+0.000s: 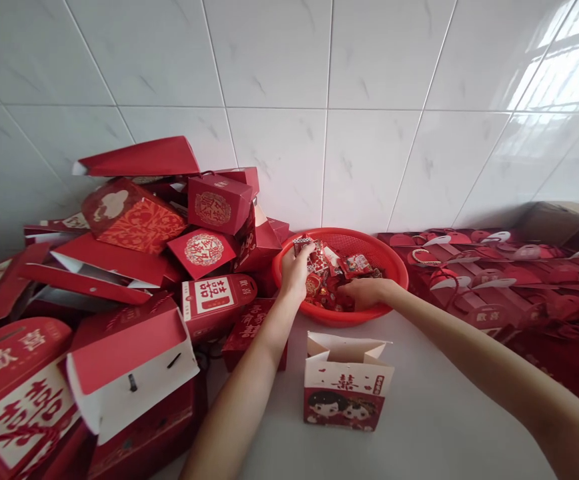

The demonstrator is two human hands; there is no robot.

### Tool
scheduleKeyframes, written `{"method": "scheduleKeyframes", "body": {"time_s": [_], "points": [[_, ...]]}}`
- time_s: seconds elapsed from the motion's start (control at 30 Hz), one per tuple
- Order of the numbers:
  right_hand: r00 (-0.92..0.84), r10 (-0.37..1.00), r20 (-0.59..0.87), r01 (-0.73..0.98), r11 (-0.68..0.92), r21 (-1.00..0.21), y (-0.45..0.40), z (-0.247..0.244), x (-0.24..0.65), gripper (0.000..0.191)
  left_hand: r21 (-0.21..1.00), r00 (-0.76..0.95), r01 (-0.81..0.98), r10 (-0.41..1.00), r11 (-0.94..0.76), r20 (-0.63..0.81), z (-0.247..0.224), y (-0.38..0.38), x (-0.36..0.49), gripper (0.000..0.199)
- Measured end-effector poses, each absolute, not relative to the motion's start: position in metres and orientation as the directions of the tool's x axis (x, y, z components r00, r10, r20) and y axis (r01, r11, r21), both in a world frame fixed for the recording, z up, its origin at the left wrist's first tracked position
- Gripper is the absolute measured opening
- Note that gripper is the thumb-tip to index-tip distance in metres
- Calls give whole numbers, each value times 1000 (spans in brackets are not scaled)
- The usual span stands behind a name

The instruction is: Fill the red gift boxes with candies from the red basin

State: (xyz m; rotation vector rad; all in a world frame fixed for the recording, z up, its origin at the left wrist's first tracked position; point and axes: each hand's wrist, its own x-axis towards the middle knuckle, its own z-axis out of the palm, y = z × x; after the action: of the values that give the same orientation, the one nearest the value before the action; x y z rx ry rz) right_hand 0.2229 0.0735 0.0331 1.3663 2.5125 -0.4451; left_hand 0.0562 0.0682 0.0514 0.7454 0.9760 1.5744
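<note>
My left hand [295,270] is at the left side of a red plastic basket [394,257], closed on a small red-and-white wrapped packet [301,243]. Inside the basket lie several red wrapped sweets [355,265]. My right hand [364,292] reaches over the basket's right rim, its fingers curled down among the sweets; what they grip, if anything, is hidden. In front of the basket, a cream-and-red paper gift box [344,397] with two cartoon figures stands upright with its top open.
A heap of red gift boxes [214,307], several with their flaps open, rises on the left. Rows of red boxes with handles [489,293] stand on the right. Behind them is a white tiled wall [274,153]. A brown cardboard box [552,223] sits at the far right.
</note>
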Motion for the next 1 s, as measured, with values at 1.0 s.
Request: {"method": "scheduleKeyframes", "body": {"time_s": [1.0], "points": [[-393, 918, -56, 126, -7, -992, 84, 38, 233, 37, 870, -165, -487, 986, -84, 3, 50, 64, 56, 9]]}}
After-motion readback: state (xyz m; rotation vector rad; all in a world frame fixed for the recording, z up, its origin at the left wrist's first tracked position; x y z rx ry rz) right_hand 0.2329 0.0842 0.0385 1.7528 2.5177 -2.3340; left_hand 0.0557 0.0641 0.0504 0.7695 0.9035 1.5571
